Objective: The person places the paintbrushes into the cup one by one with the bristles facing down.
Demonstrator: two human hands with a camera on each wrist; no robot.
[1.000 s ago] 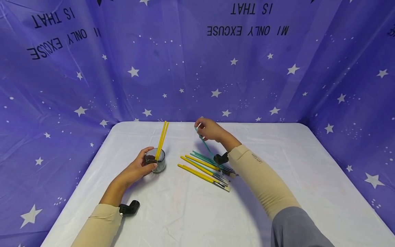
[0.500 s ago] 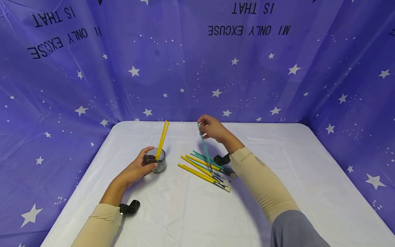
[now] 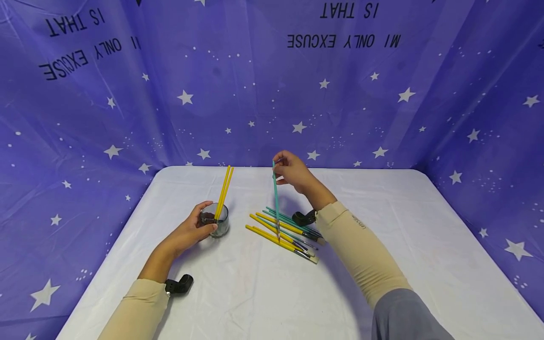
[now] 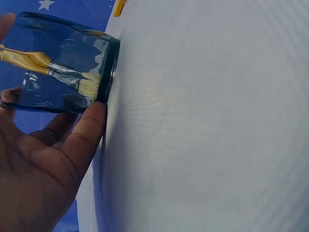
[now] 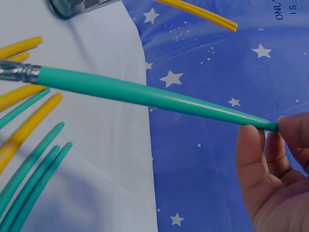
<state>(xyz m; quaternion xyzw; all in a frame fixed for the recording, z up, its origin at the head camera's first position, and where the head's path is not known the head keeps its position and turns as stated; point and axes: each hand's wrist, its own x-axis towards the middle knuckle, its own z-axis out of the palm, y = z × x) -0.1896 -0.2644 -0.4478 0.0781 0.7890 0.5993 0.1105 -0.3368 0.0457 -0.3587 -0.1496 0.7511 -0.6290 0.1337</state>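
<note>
A narrow gap parts the glass (image 3: pixel 221 229) from the obstructing brush pile (image 3: pixel 289 227).

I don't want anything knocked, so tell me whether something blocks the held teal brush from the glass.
Nothing visible blocks the held teal brush; loose brushes lie below on the table, and two yellow brushes lean in the glass.

The left hand (image 3: pixel 190 232) grips at near left while the right hand (image 3: pixel 294 173), farther off, pinches with its fingers (image 5: pixel 250 152).
</note>
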